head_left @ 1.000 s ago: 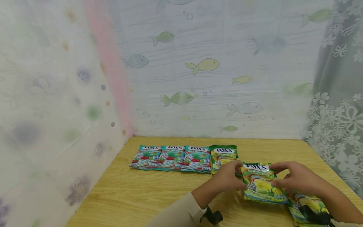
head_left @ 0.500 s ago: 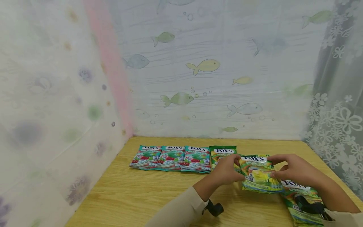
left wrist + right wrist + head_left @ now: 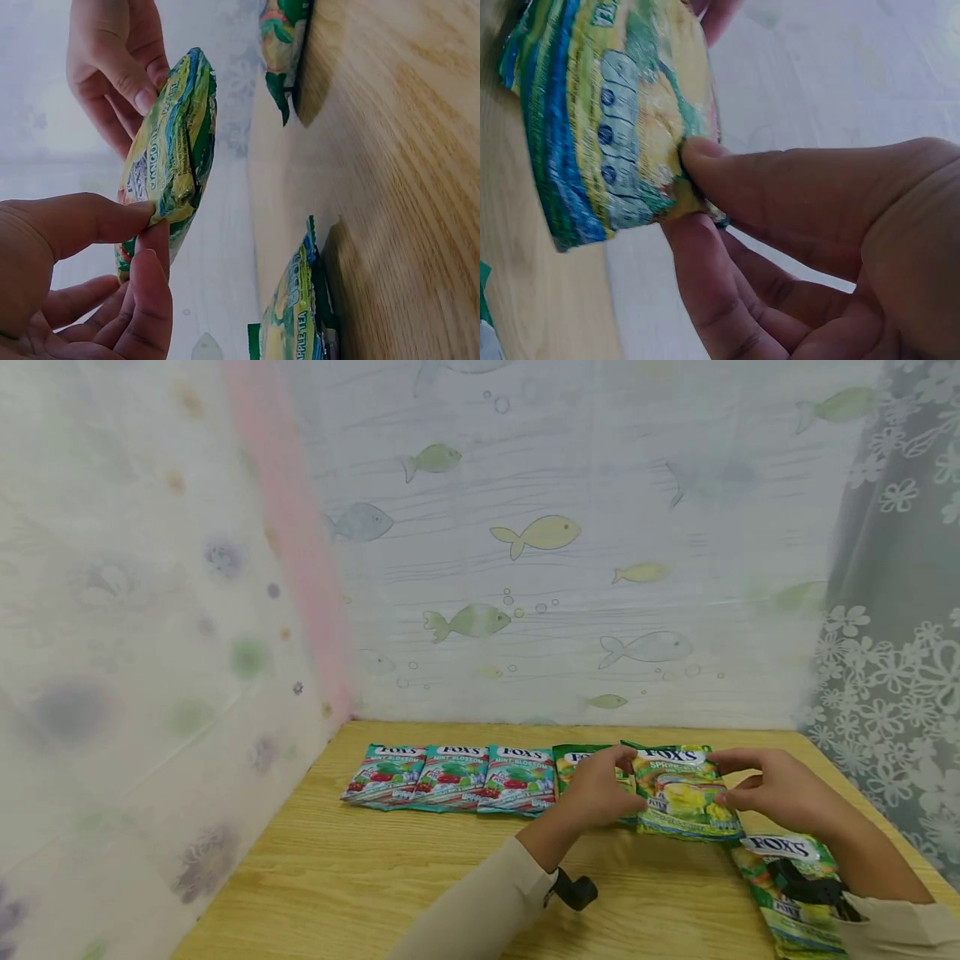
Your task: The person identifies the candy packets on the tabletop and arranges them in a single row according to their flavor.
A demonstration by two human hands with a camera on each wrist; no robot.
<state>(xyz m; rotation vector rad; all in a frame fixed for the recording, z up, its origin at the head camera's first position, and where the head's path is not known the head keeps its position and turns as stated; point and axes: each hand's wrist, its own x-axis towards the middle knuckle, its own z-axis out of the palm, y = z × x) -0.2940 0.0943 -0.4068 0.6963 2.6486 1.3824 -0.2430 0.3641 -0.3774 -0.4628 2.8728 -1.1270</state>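
Observation:
A green and yellow Fox's candy bag (image 3: 684, 793) is held upright between both hands, raised off the table as the left wrist view shows. My left hand (image 3: 597, 789) pinches its left edge between thumb and fingers (image 3: 154, 255). At the opposite edge my right hand (image 3: 780, 789) pinches it, thumb on the printed front (image 3: 705, 161). Just left of it lies another green Fox's bag (image 3: 573, 760), partly covered by my left hand. Below my right wrist rests a further green and yellow bag (image 3: 798, 902), partly hidden by the black wrist camera.
Three teal Mint Blossom bags (image 3: 453, 777) lie in a row at the back left of the wooden table (image 3: 360, 877). A fish-print sheet (image 3: 555, 635) hangs behind the table, and a flowered sheet (image 3: 187, 693) closes off the left side.
Both hands have carried the candy bag away from me, toward the back of the table, level with the row. More of the bag at the front right now shows.

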